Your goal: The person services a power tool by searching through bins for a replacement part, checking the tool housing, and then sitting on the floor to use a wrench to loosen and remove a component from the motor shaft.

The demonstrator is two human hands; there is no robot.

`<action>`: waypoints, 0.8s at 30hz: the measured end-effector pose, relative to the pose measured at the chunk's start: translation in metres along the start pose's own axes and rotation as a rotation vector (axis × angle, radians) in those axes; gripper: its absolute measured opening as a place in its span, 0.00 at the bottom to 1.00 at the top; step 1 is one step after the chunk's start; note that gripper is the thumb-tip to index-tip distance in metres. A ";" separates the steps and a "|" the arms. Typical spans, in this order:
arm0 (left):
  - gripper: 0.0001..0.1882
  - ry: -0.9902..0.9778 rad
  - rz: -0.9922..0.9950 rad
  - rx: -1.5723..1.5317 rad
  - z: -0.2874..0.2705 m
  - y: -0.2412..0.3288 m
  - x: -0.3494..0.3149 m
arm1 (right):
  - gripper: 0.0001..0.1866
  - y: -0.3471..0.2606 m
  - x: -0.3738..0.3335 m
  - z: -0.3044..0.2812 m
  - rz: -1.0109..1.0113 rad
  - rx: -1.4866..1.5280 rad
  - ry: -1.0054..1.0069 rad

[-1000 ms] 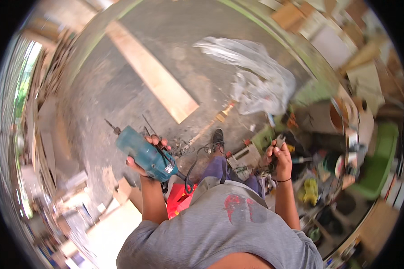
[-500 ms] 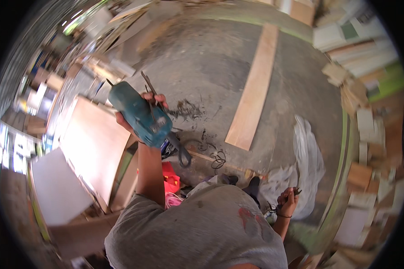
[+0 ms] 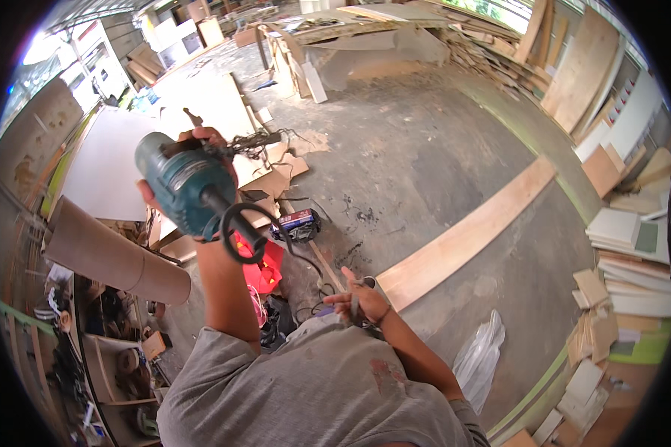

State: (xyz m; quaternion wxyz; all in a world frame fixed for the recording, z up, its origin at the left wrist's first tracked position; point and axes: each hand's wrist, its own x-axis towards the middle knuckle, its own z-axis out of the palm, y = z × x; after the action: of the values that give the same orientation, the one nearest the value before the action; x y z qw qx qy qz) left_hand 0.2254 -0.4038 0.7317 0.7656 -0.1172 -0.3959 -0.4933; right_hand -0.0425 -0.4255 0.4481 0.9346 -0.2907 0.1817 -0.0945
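My left hand is raised at the left and grips a teal power drill by its handle, the drill bit pointing up and away. A black cable loops down from the drill's rear. My right hand is lower, in front of my grey shirt, closed on a small thin metal piece that I cannot identify. The two hands are well apart.
A long wooden plank lies on the concrete floor to the right. A large white board and a cardboard tube are at the left. A red object, a small dark box, a plastic bag and stacked panels surround me.
The view has swung round, so the plank now lies to the right. My left hand still holds the drill up. My right hand has come up closer to my chest.
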 end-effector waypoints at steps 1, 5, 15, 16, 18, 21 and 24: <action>0.43 0.011 0.034 0.009 0.003 0.008 0.001 | 0.33 -0.004 0.020 -0.001 0.058 0.032 0.014; 0.42 0.026 0.175 0.069 0.006 0.023 0.010 | 0.39 -0.018 0.085 -0.016 0.263 0.111 -0.135; 0.32 0.054 0.262 -0.129 -0.118 0.058 0.089 | 0.31 -0.119 0.260 -0.023 0.412 0.278 -0.299; 0.31 0.033 0.224 -0.119 -0.130 0.064 0.097 | 0.31 -0.138 0.278 -0.021 0.354 0.305 -0.304; 0.31 0.003 0.137 -0.096 -0.146 0.073 0.115 | 0.25 -0.180 0.312 -0.017 0.153 0.363 -0.203; 0.33 -0.026 0.130 0.080 -0.169 0.078 0.140 | 0.20 -0.265 0.366 -0.054 -0.081 0.506 0.028; 0.36 0.100 0.349 0.210 -0.179 0.065 0.153 | 0.20 -0.376 0.381 -0.106 -0.397 0.423 0.310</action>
State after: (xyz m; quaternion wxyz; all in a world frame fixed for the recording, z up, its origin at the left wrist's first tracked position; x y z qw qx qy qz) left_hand 0.3991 -0.5758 0.7380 0.8662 -0.0788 -0.3802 -0.3144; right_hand 0.2384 -0.8927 0.4758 0.8988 -0.1020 0.2379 -0.3537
